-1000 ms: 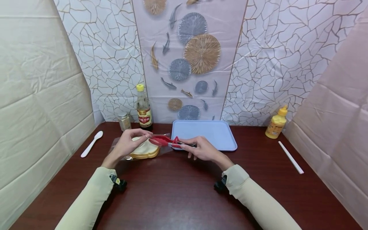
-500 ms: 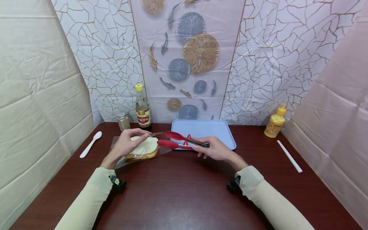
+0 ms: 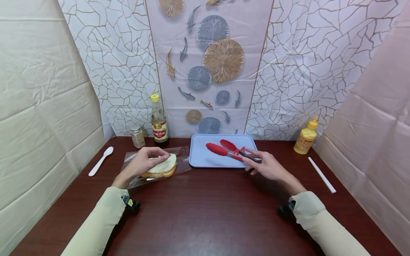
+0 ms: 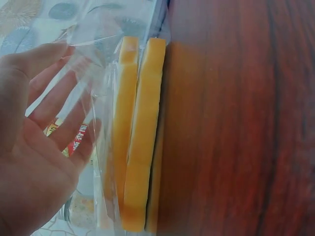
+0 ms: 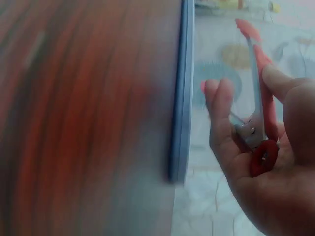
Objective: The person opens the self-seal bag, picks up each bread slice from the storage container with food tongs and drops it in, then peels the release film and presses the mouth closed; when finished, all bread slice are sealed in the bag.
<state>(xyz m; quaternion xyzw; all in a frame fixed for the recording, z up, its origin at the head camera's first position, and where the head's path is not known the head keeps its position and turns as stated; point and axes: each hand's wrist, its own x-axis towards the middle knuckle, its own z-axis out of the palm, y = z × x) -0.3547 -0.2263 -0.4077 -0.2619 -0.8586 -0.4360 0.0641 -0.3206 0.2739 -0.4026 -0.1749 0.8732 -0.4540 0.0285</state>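
Note:
My left hand (image 3: 144,163) pinches the film of a clear plastic bag (image 3: 183,160) between thumb and index finger. Inside lie bread slices (image 3: 168,166), stacked flat with golden crusts; two crust edges (image 4: 144,128) show in the left wrist view. My right hand (image 3: 269,166) holds red-tipped tongs (image 3: 219,149) by their handles, thumb along one arm. The tongs' two heads stand apart with nothing between them, over a light blue tray (image 3: 198,154). In the right wrist view the tongs' metal arm and red ring end (image 5: 264,157) show against the palm.
Behind the bag stand a yellow-capped sauce bottle (image 3: 159,129) and a small seasoning jar (image 3: 138,138). A white spoon (image 3: 100,161) lies at the left. At the right are a yellow squeeze bottle (image 3: 305,138) and a white stick (image 3: 321,175). Patterned cloth hangs behind the table.
My right hand has drawn the tongs rightward from beside the left hand to over the tray, and their heads have spread apart. The left hand stays at the bag; more film shows spread out.

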